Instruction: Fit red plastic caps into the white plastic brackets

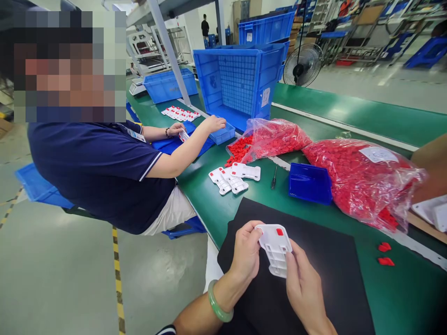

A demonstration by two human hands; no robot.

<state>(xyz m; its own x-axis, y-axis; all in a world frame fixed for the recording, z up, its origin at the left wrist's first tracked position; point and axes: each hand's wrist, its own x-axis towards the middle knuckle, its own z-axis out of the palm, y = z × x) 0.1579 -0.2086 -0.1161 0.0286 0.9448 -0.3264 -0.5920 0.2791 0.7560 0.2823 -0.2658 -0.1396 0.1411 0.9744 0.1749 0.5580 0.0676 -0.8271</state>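
Note:
A white plastic part (275, 246) with a red piece (280, 231) near its top is held between both hands over a black mat (328, 260). My left hand (246, 253) pinches its upper left corner, thumb on the face. On the other side, my right hand (305, 284) grips the right edge with thumb and fingers. Beyond the mat, several similar white parts (246, 171) with red pieces lie overlapping on the green table (195, 186). Two loose red pieces (386, 261) rest right of the mat.
Bags of red pieces (363, 177) lie behind a dark blue tray (310, 183). A screwdriver (274, 177) is beside the tray. At left sits a co-worker (104, 172), hands near a small blue bin (222, 134). Large blue crates (233, 83) stand behind. Another arm (433, 163) shows at right.

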